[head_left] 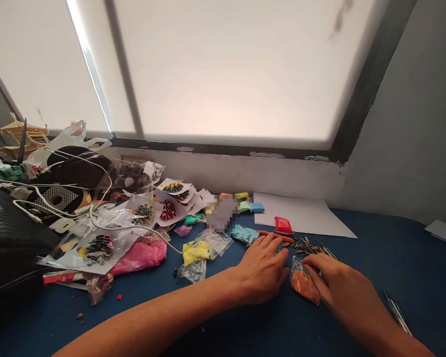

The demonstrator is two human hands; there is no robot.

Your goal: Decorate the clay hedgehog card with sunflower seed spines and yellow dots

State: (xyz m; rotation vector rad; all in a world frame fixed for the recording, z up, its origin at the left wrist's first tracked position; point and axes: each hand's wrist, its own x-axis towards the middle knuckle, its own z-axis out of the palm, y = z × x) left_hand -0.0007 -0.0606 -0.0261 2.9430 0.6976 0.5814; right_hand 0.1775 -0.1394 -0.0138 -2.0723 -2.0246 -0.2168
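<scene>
My left hand (263, 270) lies low over the blue table (223, 322), its fingers stretched forward and slightly apart. Its fingertips are by a slim orange piece (285, 238) that looks like rolled clay; whether they touch it is unclear. A small clear zip bag (305, 285) holding orange clay lies beside my right hand (336, 282). The thumb and fingers of that hand close on the bag's right edge, partly hiding it. Just beyond both hands are several striped sunflower seeds (308, 247). A red packet (283, 225) rests on the edge of a white sheet (304, 210).
Yellow clay (196, 252) and a light-blue packet (244, 234) lie left of my hands. Cards with coloured pins (168, 210), pink wrapping (143, 255), a white cable (133, 228) and a black bag (14, 238) crowd the left. A metal tool (397, 312) lies at right.
</scene>
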